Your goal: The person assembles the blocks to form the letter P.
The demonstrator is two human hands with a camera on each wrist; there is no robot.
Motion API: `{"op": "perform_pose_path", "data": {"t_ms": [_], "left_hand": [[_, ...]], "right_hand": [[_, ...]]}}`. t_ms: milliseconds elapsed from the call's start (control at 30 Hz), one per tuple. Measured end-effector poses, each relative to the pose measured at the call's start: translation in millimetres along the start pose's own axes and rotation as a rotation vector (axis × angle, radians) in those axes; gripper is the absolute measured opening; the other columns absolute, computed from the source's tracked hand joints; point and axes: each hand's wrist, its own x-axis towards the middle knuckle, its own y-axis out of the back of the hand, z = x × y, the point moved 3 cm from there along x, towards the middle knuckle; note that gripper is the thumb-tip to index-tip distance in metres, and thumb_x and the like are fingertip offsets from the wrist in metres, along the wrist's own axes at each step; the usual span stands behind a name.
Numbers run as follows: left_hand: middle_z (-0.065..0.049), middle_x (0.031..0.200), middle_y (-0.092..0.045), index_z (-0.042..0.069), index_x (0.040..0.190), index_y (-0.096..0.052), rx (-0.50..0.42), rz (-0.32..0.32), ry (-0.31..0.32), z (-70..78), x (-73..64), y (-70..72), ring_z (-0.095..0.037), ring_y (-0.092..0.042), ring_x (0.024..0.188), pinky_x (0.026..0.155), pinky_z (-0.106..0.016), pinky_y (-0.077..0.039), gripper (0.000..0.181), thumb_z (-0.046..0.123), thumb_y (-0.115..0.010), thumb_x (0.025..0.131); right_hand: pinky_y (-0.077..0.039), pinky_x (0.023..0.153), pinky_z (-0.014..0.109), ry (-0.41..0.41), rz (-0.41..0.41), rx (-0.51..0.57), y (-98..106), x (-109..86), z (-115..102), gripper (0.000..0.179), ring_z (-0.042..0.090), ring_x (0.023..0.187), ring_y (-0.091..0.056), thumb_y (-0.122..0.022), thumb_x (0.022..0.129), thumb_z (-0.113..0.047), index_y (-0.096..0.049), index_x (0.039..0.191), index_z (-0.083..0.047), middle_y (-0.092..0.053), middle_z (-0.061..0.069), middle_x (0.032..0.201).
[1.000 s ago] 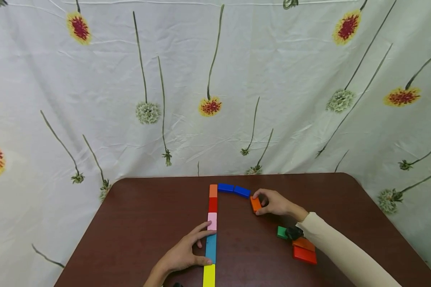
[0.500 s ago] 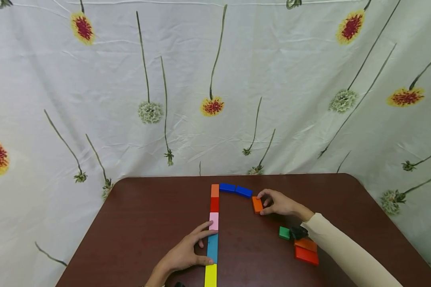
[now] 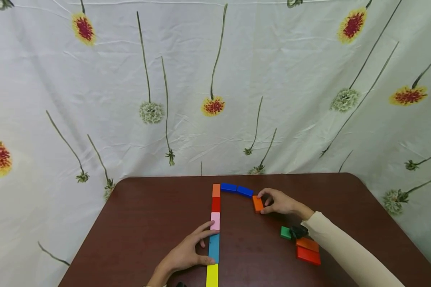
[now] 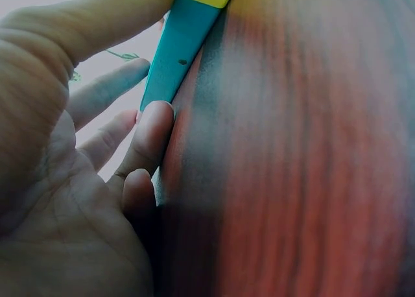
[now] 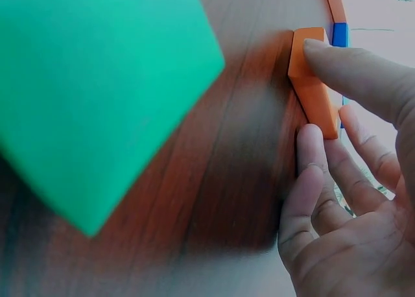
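A straight row of coloured blocks runs along the table, among them a long blue block, a pink block and a yellow block. My left hand rests against this row, its fingers extended over the pink and blue blocks and its thumb near the blue-yellow joint. To the right, my right hand pinches an orange block by its ends, thumb at the near end. That block stands on the table beside the end of two dark blue blocks, which lead off from the row's far end.
Under the right wrist lie a green block, another orange block and a red block. A red block and a light orange block form the row's far end. Behind the brown table hangs a flowered cloth.
The whole head view has shifted slightly, so everything appears a little further right. Both hands keep their places, and the orange block has hardly moved against the dark blue ones.
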Motion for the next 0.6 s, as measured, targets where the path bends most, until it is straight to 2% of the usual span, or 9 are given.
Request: {"op": "perform_pose_path", "data": {"t_ms": [600], "left_hand": [[-0.005,0.163,-0.028,0.022,0.144,-0.054,-0.001,0.003,0.001,-0.2,-0.4,-0.9,-0.012,-0.047,0.098,0.079,-0.024,-0.040,0.071,0.032,-0.085,0.081]], "right_hand": [[-0.049,0.078,0.034,-0.005,0.012,-0.012,-1.1,-0.8,-3.2,0.044,0.019,0.086,-0.055,-0.083,0.083,-0.018,-0.058,0.118,-0.007,-0.056,0.014,0.122]]}}
